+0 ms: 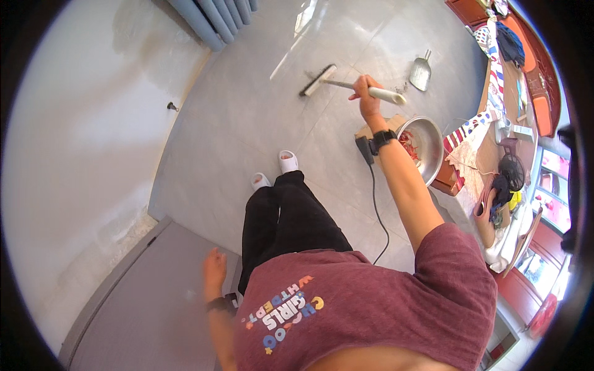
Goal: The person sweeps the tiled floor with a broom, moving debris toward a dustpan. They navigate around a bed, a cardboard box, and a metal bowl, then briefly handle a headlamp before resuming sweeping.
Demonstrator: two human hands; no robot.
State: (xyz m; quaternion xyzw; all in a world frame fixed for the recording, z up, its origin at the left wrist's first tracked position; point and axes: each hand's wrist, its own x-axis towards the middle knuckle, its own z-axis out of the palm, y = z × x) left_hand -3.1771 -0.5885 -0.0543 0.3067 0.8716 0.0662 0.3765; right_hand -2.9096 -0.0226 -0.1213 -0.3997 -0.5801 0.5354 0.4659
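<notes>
My right hand (368, 93) is wrapped around the pale handle of a broom (320, 80). The broom's head, white with dark bristles, rests on the grey tiled floor ahead of me. To its right, a metal dustpan (421, 73) lies on the floor, with small dark debris (402, 88) near the broom handle's end. My left hand (215, 267) hangs low at my left side, holding nothing visible, its fingers loosely extended. Each wrist wears a dark band.
A metal bowl (440, 148) with red pieces stands right of my forearm, beside a black device (365, 149) with a cord. A cluttered table (513, 99) lines the right. A white wall (93, 136) and grey door (142, 303) stand left; blue folded panels (213, 18) are far left.
</notes>
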